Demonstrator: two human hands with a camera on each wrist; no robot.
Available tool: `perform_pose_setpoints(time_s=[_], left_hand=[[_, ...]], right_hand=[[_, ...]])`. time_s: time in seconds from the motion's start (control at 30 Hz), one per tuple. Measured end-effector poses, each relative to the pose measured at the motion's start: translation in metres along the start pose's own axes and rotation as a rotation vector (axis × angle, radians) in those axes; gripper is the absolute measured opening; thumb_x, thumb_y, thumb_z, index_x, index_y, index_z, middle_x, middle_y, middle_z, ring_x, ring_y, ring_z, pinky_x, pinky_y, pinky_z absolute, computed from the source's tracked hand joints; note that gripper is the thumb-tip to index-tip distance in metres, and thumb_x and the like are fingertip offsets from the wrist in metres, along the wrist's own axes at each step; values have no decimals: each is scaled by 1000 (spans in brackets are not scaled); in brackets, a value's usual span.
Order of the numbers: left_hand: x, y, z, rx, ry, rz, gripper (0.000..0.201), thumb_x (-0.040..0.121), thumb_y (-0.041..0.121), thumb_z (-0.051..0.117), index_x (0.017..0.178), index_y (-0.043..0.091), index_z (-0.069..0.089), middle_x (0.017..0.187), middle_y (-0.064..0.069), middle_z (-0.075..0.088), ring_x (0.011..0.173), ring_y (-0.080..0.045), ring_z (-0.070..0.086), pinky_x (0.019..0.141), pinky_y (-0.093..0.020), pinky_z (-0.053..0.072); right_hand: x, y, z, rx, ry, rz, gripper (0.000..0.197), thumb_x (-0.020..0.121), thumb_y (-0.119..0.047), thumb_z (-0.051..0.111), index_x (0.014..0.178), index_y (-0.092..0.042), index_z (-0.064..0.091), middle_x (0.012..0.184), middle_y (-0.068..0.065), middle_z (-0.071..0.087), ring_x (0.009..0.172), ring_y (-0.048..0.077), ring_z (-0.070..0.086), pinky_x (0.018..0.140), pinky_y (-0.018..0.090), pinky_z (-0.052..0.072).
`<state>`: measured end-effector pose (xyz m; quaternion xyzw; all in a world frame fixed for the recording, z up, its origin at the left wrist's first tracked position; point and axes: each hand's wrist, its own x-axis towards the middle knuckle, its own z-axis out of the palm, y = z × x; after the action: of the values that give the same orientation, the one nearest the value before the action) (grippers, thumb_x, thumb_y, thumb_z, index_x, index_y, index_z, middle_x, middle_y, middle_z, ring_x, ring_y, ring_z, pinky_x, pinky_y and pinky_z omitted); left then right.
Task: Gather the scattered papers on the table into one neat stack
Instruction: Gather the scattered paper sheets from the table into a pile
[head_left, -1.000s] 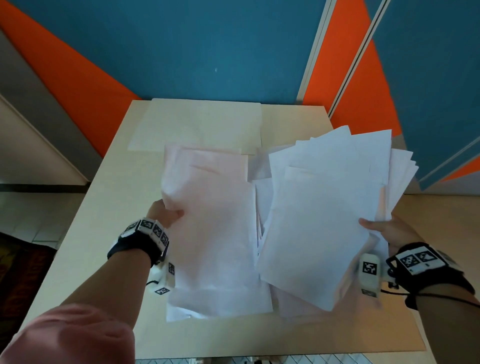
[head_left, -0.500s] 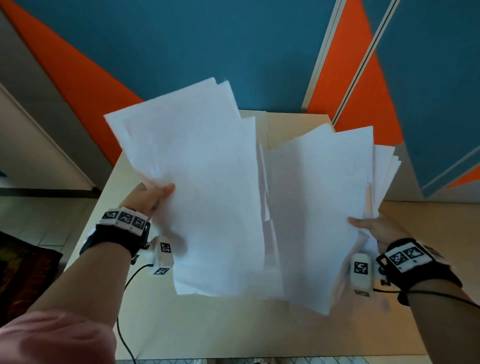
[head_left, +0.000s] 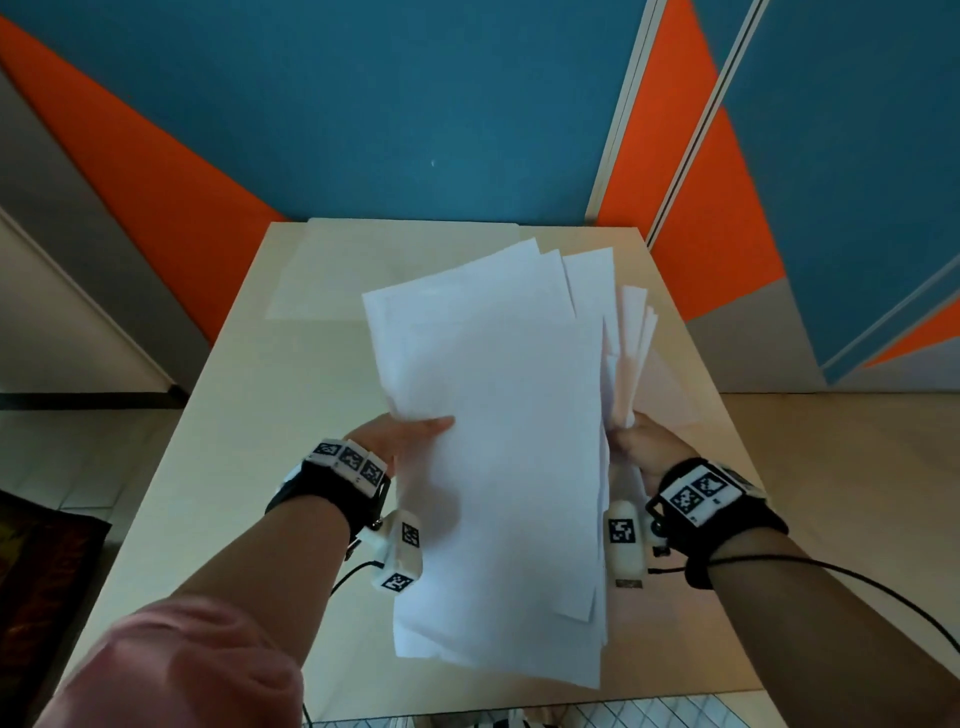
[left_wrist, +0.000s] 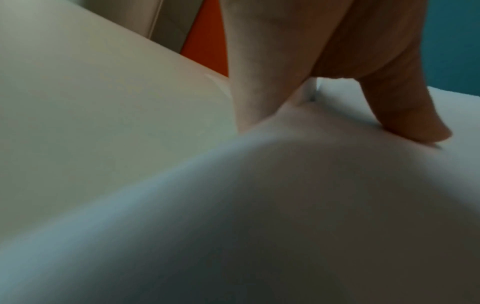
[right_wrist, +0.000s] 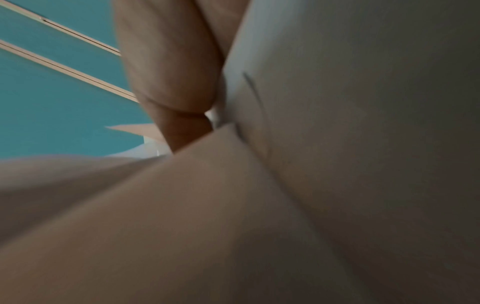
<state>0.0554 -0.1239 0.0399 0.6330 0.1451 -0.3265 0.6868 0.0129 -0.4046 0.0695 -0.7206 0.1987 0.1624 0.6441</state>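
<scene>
From my head: I hold the papers (head_left: 498, 467) above the table (head_left: 249, 415), left hand (head_left: 400, 434) pinching their left edge, right hand (head_left: 641, 441) gripping the right, so ragged edges can be squared. Left wrist: my thumb (left_wrist: 405, 107) presses the top sheet. Right wrist: fingers (right_wrist: 168, 67) clamp the edge.
</scene>
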Motion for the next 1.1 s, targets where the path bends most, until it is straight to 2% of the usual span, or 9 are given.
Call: perform_pose_setpoints(time_s=[0.2,0.33,0.4,0.47,0.53,0.73,0.87,0.97,1.1], left_hand=[[0,-6,-10,-58,108,64,50,49,14,88,93,5,69,87,-14,73,70,-25,72,64,-32,57],[2,-6,-10,-92,225,120,32,74,2,72,105,-4,64,97,-20,68,89,-36,67,81,-42,55],[-2,-7,-8,-102,152,135,31,76,2,69,106,-1,63,90,-14,71,88,-33,68,72,-38,58],[-8,-7,-6,-110,54,125,45,57,15,84,98,4,68,83,-9,74,72,-24,72,55,-29,57],[-9,-13,-10,-97,22,103,75,25,30,94,92,6,70,78,-9,74,63,-22,71,47,-26,54],[-3,-33,-12,21,290,59,47,75,1,71,119,-8,56,92,-15,70,86,-31,64,88,-44,51],[1,-32,-17,101,522,76,40,81,3,66,118,-9,56,114,-24,62,103,-37,60,99,-44,45],[-2,-34,-32,102,606,63,37,82,8,67,115,-5,58,112,-23,62,101,-37,60,97,-41,44],[-5,-45,-56,54,660,59,40,80,13,69,115,-2,58,116,-18,61,103,-33,59,98,-44,43]], right_hand=[[-3,-3,9,198,-48,28,45,90,-2,51,135,-8,45,125,11,60,117,27,56,99,33,44],[-5,-1,12,103,-118,66,89,73,-64,59,145,-21,28,146,-6,34,139,18,29,114,35,18],[-1,4,13,15,-135,1,88,62,-42,82,136,-17,41,137,0,50,127,21,46,112,38,30],[4,6,13,23,-63,-13,57,76,3,70,128,-8,49,130,12,57,117,27,55,105,41,40],[7,6,11,38,-58,-21,51,79,14,60,126,-3,51,126,15,58,110,25,57,99,37,43],[20,12,15,-25,-136,-90,41,82,5,61,121,-7,55,119,8,61,110,26,59,102,39,43],[33,12,-3,-44,-100,-63,17,92,-19,54,109,-20,58,91,4,67,79,18,62,69,27,52],[58,21,-45,-159,138,-21,23,89,-12,56,112,-12,60,86,13,61,77,25,57,63,30,48],[94,33,-103,-353,470,34,29,85,-14,62,112,-5,62,107,14,63,100,29,59,86,32,45]])
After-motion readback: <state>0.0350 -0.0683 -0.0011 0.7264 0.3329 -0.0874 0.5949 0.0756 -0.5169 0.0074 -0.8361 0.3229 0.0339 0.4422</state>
